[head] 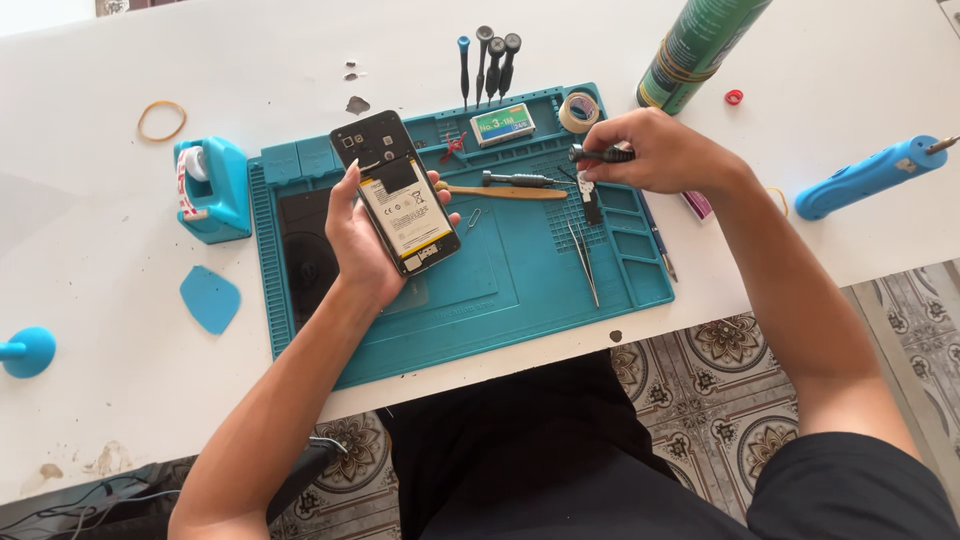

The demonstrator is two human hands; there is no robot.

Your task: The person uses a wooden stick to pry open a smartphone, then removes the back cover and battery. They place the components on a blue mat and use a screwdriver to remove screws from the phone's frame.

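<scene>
My left hand (358, 235) holds an opened smartphone (397, 190) with its back cover off, the battery facing up, above the teal repair mat (520, 290). Over the mat's right tray section, my right hand (655, 152) grips a small black screwdriver (600, 154) by its handle, close to a small black part (590, 200). Beside that part, tweezers (585, 262) lie on the mat. A second screwdriver (520, 179) and a wooden pry stick (505, 192) rest between my hands.
Several screwdrivers (487, 62) lie above the mat, near a tape roll (579, 111) and a small box (503, 125). A green spray can (700, 45), blue electric tool (870, 177), blue tape dispenser (212, 187), blue pick (211, 298) and rubber band (162, 120) sit around the white table (120, 400).
</scene>
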